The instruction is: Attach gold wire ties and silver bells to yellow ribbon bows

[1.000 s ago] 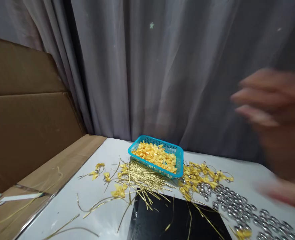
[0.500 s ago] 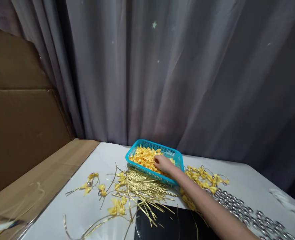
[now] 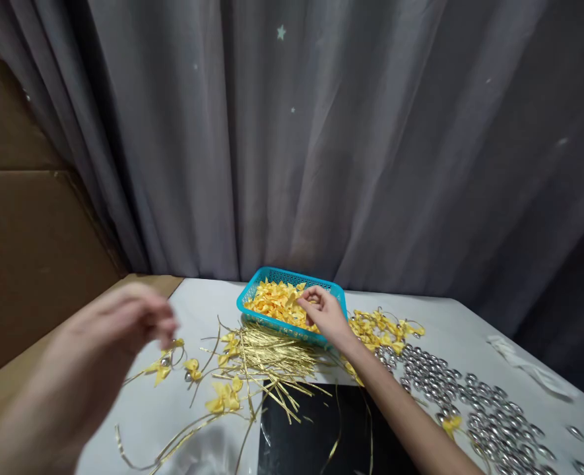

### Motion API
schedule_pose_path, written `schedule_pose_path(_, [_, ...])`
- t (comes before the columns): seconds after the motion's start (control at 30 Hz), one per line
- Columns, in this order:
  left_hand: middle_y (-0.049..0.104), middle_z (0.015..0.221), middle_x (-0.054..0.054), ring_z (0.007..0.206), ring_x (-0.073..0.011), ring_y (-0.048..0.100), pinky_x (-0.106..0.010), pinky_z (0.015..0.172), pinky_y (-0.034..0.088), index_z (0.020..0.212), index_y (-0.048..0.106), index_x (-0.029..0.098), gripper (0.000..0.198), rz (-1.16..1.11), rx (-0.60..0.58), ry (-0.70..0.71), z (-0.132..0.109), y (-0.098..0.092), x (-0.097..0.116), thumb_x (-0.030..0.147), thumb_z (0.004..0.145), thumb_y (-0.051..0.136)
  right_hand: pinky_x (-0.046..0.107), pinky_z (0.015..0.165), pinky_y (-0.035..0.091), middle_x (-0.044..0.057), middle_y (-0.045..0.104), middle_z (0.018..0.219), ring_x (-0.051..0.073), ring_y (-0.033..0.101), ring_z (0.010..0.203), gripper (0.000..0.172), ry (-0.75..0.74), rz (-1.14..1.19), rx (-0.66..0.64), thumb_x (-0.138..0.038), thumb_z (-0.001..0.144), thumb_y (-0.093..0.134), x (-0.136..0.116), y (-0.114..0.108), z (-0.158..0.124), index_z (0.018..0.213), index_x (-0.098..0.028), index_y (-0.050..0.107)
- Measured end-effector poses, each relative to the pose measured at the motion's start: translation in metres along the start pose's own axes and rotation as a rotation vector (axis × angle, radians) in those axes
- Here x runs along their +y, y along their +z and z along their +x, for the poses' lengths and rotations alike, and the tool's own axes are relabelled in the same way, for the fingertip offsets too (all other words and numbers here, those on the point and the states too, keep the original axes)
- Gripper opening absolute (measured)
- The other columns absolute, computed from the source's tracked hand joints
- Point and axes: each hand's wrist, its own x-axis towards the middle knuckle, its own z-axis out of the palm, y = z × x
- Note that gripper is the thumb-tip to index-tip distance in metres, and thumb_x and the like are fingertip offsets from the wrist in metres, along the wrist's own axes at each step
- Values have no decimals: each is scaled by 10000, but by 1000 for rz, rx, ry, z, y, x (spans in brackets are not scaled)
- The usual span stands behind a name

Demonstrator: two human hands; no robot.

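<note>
Looking down through the head camera, I am seeing the right hand [image 3: 324, 313] sitting inside the turquoise plastic mesh basket [image 3: 246, 298] at the far middle of the white table [image 3: 197, 310]. Its fingers [image 3: 307, 303] are curling narrow and touching the heap of small yellow ribbon bows [image 3: 272, 303] that is filling the basket; I cannot tell whether a bow is pinched between them. The left hand [image 3: 123, 326] is hovering, blurred, at the near left above the table, fingers loosely bent, and I cannot tell whether it is holding anything. Just in front of the basket a loose bundle of thin gold wire ties [image 3: 266, 349] is lying, partly over a glossy black sheet [image 3: 311, 435]. Yellow bows fixed on gold ties [image 3: 383, 328] are lying just right of the basket, with a spread of small round silver metal pieces [image 3: 470, 402] nearer the right edge. A grey curtain [image 3: 321, 132] is hanging behind, and brown cardboard [image 3: 29, 237] is standing at the left.
</note>
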Motion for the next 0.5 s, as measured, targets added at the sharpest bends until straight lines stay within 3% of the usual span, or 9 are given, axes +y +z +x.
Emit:
schedule_pose_path(0.03, [641,774,11,714,-136,586,-267,663,499,921,620,195,206,-39,-51,-8,3,19,11,358,873,504,207,445,445,0,572,798,67,494,486,171,-16,46,-14,-257,883,492,-10,-2,-16,1014,-149,511])
schedule_pose_path(0.1, [662,871,-1,796,-157,598,-275,702,499,995,615,231,230,-86,-267,27,3,58,22,369,814,581,197,410,408,-6,575,797,74,487,491,217,-51,112,-49,-289,854,521,-28,-9,-48,1046,-188,514])
schedule_pose_path(0.17, [644,1020,-20,909,-177,591,-303,768,493,1131,565,277,316,-19,-385,38,-4,91,22,371,829,563,205,440,386,-1,581,731,86,490,522,157,-131,151,-115,-313,829,555,-41,-19,-75,922,-191,585])
schedule_pose_path(0.23, [618,1100,-36,913,-179,588,-317,769,489,1122,580,277,293,42,-456,82,-13,112,17,360,843,547,213,458,356,-9,565,665,86,471,519,121,-184,135,-140,-306,823,564,-49,-30,-95,826,-193,609])
schedule_pose_path(0.33, [642,940,-40,826,-173,582,-295,682,475,986,650,243,213,141,-494,179,-22,121,10,348,870,507,215,441,323,-30,500,591,79,437,478,150,-160,105,-213,-315,853,525,-50,-45,-110,797,-193,593])
schedule_pose_path(0.5, [620,905,-18,746,-149,552,-278,651,447,1142,551,276,280,215,-514,230,-25,120,11,358,879,501,214,440,320,-38,468,607,76,438,485,149,-130,72,-314,-311,892,466,-45,-60,-118,852,-196,551])
